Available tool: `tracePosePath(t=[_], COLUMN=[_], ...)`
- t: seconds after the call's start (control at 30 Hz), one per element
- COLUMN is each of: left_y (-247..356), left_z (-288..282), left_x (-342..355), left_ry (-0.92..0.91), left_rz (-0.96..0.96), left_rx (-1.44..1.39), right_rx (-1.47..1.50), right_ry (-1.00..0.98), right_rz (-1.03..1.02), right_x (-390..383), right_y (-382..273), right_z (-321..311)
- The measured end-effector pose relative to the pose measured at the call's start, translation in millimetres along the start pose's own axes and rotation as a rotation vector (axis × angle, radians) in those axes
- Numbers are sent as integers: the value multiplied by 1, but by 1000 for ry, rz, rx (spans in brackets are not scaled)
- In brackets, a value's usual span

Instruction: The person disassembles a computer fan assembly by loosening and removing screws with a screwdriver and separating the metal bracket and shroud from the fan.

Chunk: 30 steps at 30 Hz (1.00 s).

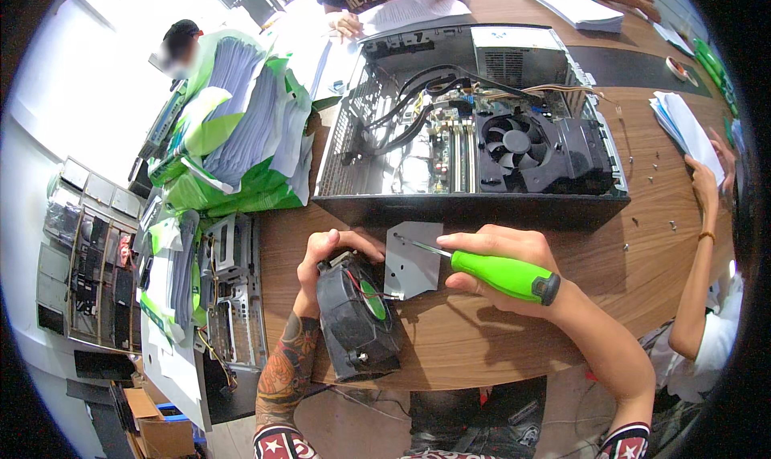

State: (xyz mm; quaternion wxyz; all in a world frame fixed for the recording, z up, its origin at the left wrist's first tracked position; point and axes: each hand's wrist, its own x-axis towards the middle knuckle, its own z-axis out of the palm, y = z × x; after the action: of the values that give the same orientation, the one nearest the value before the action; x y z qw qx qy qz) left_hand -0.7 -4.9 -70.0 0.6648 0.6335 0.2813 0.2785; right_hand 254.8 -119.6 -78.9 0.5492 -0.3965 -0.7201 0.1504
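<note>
My left hand (328, 254) is wrapped round the top of a black blower fan (353, 322) with a green label and red wires. A flat grey metal plate (414, 266) with small holes stands out from the fan's right side, beside the fingers of that hand. In my right hand (514, 254) is a green-handled screwdriver (498, 275), pointing left. Its shaft lies over the plate, with the tip close to a hole at the plate's upper left corner. Whether a screw sits there is too small to tell. Just beyond is an open computer case (474, 206).
Several loose screws (626, 248) lie on the wooden table (578, 242) at the right. Green-wrapped paper stacks (249, 114) rise at the left. Another person's hand (703, 178) is on folded papers (683, 130) at the right edge. A tape roll (676, 67) lies at the far right.
</note>
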Motion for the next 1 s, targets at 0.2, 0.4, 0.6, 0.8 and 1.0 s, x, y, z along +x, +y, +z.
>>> tracePosePath(t=[0.2, 0.4, 0.6, 0.8, 1.0], left_y=[-8, -5, -4, -1, -9], left_z=[-6, -3, 0, 1, -7], left_x=[0, 2, 1, 1, 4], left_ry=[-9, -19, -32, -30, -89], left_rz=[62, 107, 117, 138, 206], left_rx=[44, 34, 9, 59, 63], right_rx=[-48, -118, -173, -193, 61], right_ry=[-2, 12, 33, 10, 57], right_rz=[-41, -106, -129, -246, -92], right_x=[1, -1, 0, -4, 1], right_y=[0, 2, -6, -2, -19], right_z=[1, 0, -3, 1, 11])
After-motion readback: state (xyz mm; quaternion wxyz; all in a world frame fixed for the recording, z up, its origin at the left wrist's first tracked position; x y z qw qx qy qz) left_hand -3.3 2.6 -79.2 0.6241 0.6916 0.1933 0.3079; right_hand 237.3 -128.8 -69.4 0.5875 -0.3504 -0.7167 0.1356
